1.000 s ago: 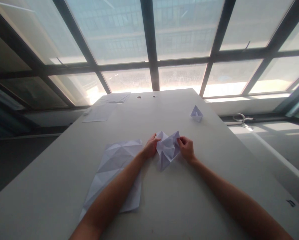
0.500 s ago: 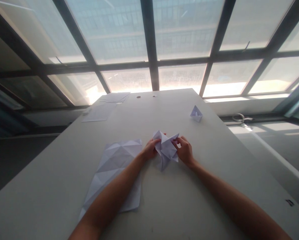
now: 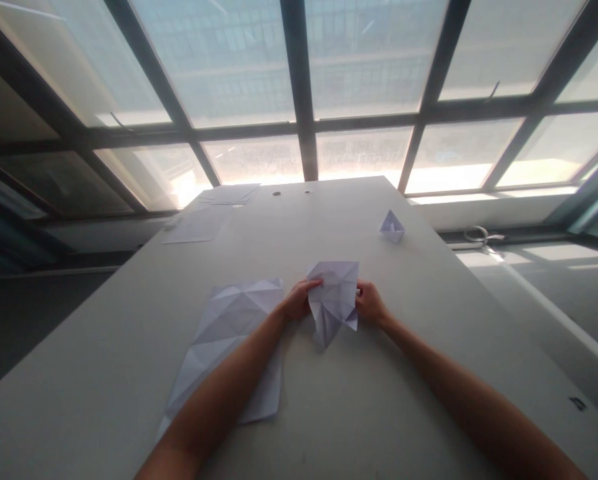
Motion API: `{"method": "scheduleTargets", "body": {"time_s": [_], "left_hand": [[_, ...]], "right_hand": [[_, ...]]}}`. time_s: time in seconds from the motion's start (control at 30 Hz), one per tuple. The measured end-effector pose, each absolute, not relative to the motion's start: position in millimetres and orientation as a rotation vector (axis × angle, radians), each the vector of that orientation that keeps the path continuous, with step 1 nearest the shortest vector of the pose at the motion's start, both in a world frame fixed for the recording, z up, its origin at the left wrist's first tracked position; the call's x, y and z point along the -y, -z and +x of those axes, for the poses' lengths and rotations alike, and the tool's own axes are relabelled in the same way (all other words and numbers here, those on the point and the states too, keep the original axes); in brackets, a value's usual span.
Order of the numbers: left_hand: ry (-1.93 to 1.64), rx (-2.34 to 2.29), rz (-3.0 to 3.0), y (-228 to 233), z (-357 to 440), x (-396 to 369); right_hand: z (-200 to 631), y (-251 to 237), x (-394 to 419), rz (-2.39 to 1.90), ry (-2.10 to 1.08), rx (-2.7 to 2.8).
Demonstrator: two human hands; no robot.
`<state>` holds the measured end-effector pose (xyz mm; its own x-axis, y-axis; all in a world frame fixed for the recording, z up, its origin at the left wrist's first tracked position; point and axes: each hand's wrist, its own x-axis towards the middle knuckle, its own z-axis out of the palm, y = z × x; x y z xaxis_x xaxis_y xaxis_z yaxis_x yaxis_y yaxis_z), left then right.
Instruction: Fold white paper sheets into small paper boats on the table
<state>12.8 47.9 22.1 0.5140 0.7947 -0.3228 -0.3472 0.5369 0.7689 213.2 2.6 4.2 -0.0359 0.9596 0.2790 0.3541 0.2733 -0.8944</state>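
Note:
A white, partly folded sheet of paper (image 3: 336, 287) is held up over the table between my two hands, creased all over, with pointed flaps hanging at its lower edge. My left hand (image 3: 299, 299) grips its left side, thumb on the front face and the other fingers behind. At the right edge, my right hand (image 3: 371, 303) is closed on the paper, its fingertips partly hidden behind it. Under and beside my left forearm lies a larger creased white sheet (image 3: 229, 327), flat on the table.
A small folded paper boat (image 3: 393, 230) stands toward the table's far right. Plain white sheets (image 3: 201, 223) lie at the far left. The white table (image 3: 359, 413) reaches to the windows, and a whitish ring-shaped object (image 3: 476, 234) lies beyond its right edge.
The upper right part of the folded paper has spread from a pointed, crumpled shape into a flatter, squarer panel. My right hand has shifted slightly down and partly behind the edge.

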Motion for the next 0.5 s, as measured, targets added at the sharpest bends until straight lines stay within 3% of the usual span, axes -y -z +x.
{"method": "scheduleTargets", "body": {"time_s": [0.3, 0.5], "left_hand": [[-0.880, -0.784, 0.684, -22.7, 9.2, -56.4], [-1.011, -0.797, 0.691, -21.2, 4.9, -67.0]], "right_hand": [[227.9, 4.3, -18.0, -1.426, -0.753, 1.130], [267.1, 3.6, -36.4, -1.245, -1.156, 0.797]]}}
